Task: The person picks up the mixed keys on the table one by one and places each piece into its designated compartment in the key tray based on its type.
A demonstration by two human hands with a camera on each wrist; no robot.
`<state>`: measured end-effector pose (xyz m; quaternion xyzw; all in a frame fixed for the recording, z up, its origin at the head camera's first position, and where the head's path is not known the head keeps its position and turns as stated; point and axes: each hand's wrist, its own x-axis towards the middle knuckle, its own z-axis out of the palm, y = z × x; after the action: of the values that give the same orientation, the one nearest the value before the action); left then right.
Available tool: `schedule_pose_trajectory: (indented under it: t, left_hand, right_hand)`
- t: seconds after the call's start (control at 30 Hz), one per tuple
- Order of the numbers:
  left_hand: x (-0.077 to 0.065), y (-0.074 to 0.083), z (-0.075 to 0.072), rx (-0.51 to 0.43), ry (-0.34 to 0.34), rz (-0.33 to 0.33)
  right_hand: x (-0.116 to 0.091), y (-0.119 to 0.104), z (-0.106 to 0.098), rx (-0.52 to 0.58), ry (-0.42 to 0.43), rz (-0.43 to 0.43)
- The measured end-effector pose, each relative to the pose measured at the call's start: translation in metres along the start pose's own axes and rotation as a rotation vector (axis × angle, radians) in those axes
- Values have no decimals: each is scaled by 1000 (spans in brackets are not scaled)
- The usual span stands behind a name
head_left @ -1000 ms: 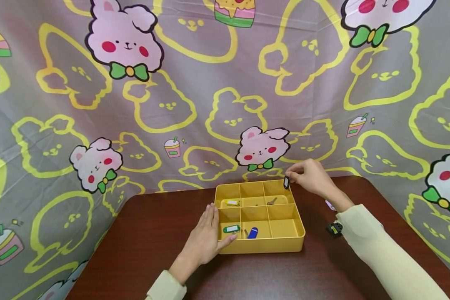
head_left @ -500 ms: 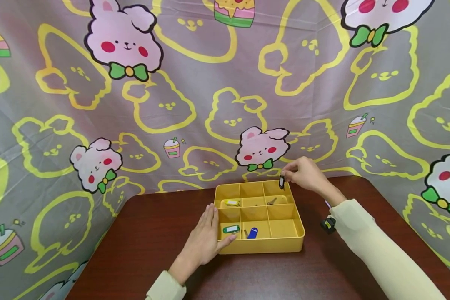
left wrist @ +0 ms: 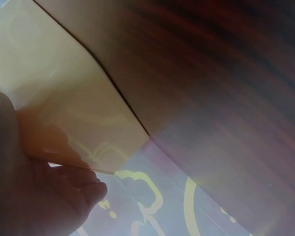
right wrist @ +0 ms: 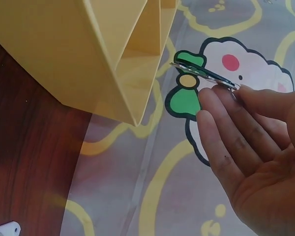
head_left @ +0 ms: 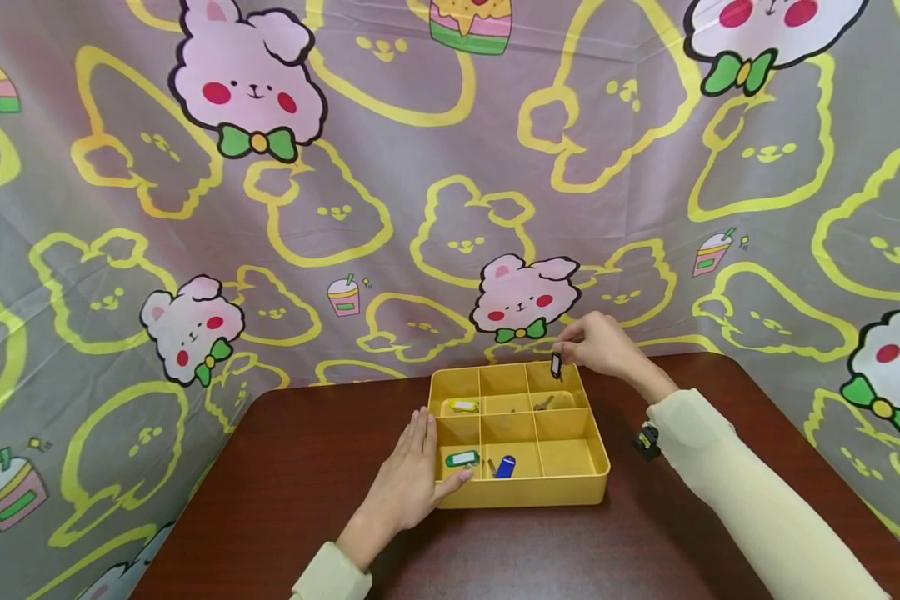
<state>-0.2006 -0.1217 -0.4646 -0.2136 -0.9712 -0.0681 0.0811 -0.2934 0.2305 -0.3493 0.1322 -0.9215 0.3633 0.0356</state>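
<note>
A yellow six-compartment tray (head_left: 525, 493) sits on the table. My left hand (head_left: 407, 477) rests against its left side, fingers straight and thumb over the front left corner. Above the back right compartment, my right hand (head_left: 598, 343) pinches a black key tag (head_left: 556, 365) between thumb and index finger; in the right wrist view the tag (right wrist: 206, 73) points toward the tray with the other fingers extended below. Inside the tray lie a yellow key tag (head_left: 463, 406) at back left, a green key tag (head_left: 462, 458) at front left, a blue key tag (head_left: 505, 467) at front middle and a key (head_left: 544, 403) at back right.
The dark wooden table (head_left: 300, 483) meets a patterned cloth (head_left: 390, 208) at its back and sides. A small pale tag (right wrist: 6, 230) lies on the table, at the lower left of the right wrist view. A black wrist device (head_left: 647, 442) hangs by my right sleeve.
My right hand has moved left with the black key tag, from the tray's back right corner to over the back right compartment. The left hand and tray stay put.
</note>
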Motion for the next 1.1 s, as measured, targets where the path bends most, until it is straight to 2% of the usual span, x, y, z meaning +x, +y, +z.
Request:
schedule_pose_trajectory:
  t: [0.47, 0.77, 1.1]
  left_hand:
    - [0, -2, 0, -14, 5, 2]
    - [0, -2, 1, -8, 18, 8]
    - [0, 0, 0, -24, 6, 3]
  right_hand:
    - [13, 3, 14, -47, -82, -14]
    - [21, 8, 25, -53, -104, -54]
    - [25, 11, 30, -75, -129, -26]
